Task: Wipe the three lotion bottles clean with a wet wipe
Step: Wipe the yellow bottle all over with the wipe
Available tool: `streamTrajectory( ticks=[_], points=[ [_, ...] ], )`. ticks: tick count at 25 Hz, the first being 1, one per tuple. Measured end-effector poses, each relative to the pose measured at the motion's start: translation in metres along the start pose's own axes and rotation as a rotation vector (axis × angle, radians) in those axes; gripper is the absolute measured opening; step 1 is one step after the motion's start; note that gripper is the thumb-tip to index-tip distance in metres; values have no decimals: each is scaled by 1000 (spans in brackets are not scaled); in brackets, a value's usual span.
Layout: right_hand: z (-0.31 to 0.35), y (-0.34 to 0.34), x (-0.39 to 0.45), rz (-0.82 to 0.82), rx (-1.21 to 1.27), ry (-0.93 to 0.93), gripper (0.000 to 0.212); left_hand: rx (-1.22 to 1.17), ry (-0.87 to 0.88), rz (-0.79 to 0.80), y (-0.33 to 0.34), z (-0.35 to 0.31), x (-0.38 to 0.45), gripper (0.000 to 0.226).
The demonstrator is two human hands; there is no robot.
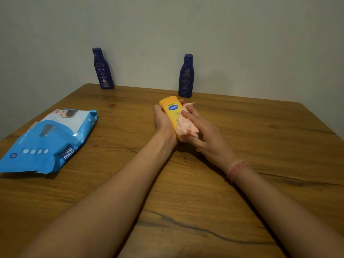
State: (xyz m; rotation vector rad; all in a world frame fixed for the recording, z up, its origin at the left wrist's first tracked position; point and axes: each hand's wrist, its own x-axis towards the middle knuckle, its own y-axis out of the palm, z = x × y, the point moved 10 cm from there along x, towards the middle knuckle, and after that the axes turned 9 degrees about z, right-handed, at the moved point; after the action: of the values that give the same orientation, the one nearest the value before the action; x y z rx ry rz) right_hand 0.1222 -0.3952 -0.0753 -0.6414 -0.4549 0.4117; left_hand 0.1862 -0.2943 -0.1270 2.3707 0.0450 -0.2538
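My left hand [162, 121] grips a yellow lotion bottle [171, 110] above the middle of the wooden table [242, 164], its base tilted away from me. My right hand [202, 135] holds a crumpled pale wet wipe [185, 125] against the bottle's right side. Two dark blue lotion bottles stand upright at the table's far edge by the wall: one at the back left [103, 69], label facing me, and one at the back middle [186, 77], just behind the yellow bottle.
A blue pack of wet wipes [50, 140] lies flat on the left side of the table. A pale wall rises directly behind the far edge. A red thread band circles my right wrist [237, 169].
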Motion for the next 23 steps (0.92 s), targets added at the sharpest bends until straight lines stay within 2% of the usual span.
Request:
streamTrajectory(
  ticks=[3,5,9,12,16,20,23],
  points=[
    [-2,-4,0,-27,-77,13,83,90,-74,22,6,9,-4,45],
    [1,-5,0,-53,-178,12,80,139,-99,22,7,10,-5,41],
    [-3,-12,1,-46,-37,-16,66,129,-148,30,5,10,-6,47],
    [-3,-11,0,-35,-64,-27,67,105,-154,41,6,10,-8,51],
    [-1,-9,-2,-73,-183,29,79,180,-119,40,13,14,-5,41],
    [-3,-19,-1,-30,-95,-21,66,125,-170,75,10,17,-3,56],
    [2,-17,-2,-55,-128,-54,74,160,-146,58,10,13,-3,47]
  ],
)
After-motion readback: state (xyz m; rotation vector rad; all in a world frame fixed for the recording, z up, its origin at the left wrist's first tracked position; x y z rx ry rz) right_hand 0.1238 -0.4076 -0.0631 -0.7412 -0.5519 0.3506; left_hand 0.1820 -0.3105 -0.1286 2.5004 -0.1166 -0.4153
